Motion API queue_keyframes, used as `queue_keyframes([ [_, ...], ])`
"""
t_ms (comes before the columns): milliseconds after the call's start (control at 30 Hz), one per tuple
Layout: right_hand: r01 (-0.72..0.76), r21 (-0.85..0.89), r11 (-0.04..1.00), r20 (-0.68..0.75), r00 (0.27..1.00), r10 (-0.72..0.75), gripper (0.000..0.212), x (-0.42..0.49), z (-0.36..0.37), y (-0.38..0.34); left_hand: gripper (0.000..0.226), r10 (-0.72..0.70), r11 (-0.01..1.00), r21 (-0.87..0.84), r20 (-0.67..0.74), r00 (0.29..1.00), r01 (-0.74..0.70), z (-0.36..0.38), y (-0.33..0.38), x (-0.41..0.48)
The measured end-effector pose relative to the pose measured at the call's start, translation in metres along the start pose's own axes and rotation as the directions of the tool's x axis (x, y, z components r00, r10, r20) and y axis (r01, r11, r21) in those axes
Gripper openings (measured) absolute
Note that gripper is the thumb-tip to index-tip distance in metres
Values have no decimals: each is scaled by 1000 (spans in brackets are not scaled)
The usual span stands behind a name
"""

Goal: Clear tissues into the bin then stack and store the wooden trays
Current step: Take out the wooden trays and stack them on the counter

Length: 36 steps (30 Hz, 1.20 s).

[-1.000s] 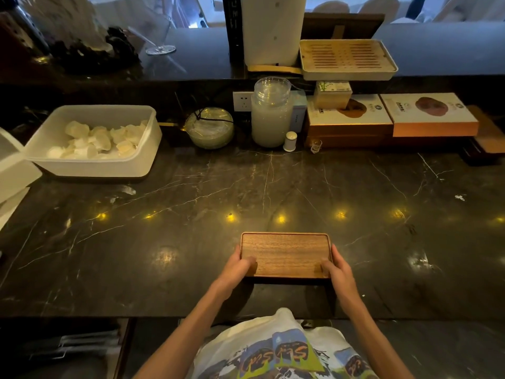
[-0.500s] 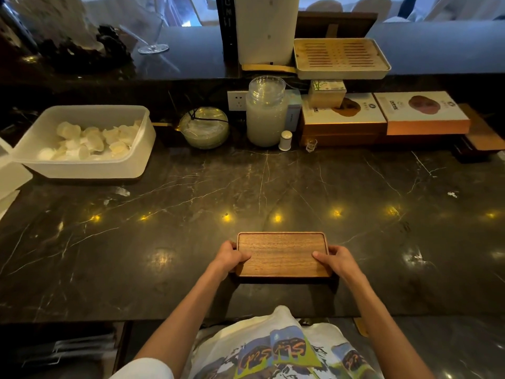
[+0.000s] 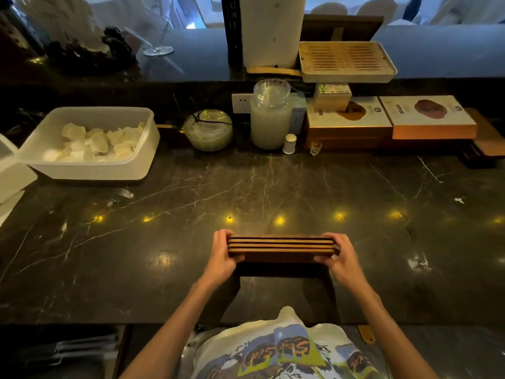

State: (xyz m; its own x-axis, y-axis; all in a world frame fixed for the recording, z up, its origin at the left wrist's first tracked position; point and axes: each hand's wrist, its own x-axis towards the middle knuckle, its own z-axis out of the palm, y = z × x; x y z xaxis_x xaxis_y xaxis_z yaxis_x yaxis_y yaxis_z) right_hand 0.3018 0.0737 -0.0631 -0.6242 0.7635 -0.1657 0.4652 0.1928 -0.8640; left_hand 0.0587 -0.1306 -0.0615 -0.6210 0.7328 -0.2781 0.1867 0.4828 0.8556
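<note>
A stack of wooden trays (image 3: 281,248) is lifted off the dark marble counter (image 3: 246,187) near its front edge, tipped so that its long side edges face me. My left hand (image 3: 222,254) grips the stack's left end. My right hand (image 3: 337,257) grips its right end, fingers curled round it. The white plastic bin (image 3: 90,165) stands at the back left with crumpled tissues (image 3: 95,142) inside.
Along the back wall stand a glass bowl (image 3: 208,129), a tall jar (image 3: 270,116), a small white shaker (image 3: 289,143), flat boxes (image 3: 390,119) and a slatted tray (image 3: 345,62) on the upper ledge. A white container (image 3: 11,173) sits at the far left.
The tray stack lay flat on the counter with my hands at its ends. Both hands now grip it and have raised and tilted it onto its edge.
</note>
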Motion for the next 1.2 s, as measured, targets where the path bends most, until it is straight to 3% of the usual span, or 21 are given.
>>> queue_keyframes([
  [233, 20, -110, 994, -17, 1000, -22, 50, -8, 10, 14, 50, -28, 995, 94, 7, 1000, 27, 2, -2, -4],
  [333, -2, -130, 992, 17, 1000, 4, 50, -6, 8, 13, 43, 42, 957, 281, 92, 995, -67, 1, 13, 0],
  [433, -7, -177, 984, 15, 1000, 9, 50, -5, 9, 11, 44, 202, 692, 670, 178, 963, -269, 11, 33, 2],
  [500, -31, -257, 966, 20, 999, 37, 50, -3, 11, 6, 53, 225, 547, 777, 222, 949, -312, 29, 45, 3],
  [567, -39, -425, 904, -15, 999, 36, 52, -4, 12, -5, 56, 264, 490, 802, 236, 935, -341, 50, 53, 4],
  [667, 46, -741, 670, -41, 993, -114, 64, -11, 24, -20, 49, 323, 461, 819, 204, 924, -342, 64, 53, 5],
  [733, 110, -839, 533, 20, 985, -173, 70, -14, 39, -36, 47, 342, 450, 827, 188, 921, -336, 64, 50, 6],
  [833, 209, -861, 463, 142, 974, -176, 63, -9, 74, -62, 44, 387, 402, 851, 178, 905, -339, 63, 46, 6],
  [1033, 335, -807, 486, 230, 937, -265, 48, 5, 74, -63, 44, 360, 420, 810, 264, 895, -408, 48, 44, 15],
  [1133, 314, -754, 577, 187, 945, -269, 50, 7, 42, -48, 49, 306, 560, 712, 296, 905, -423, 20, 30, 22],
  [1200, 333, -668, 665, 193, 941, -276, 48, 6, 29, -41, 47, 344, 672, 578, 311, 886, -464, 4, 20, 21],
])
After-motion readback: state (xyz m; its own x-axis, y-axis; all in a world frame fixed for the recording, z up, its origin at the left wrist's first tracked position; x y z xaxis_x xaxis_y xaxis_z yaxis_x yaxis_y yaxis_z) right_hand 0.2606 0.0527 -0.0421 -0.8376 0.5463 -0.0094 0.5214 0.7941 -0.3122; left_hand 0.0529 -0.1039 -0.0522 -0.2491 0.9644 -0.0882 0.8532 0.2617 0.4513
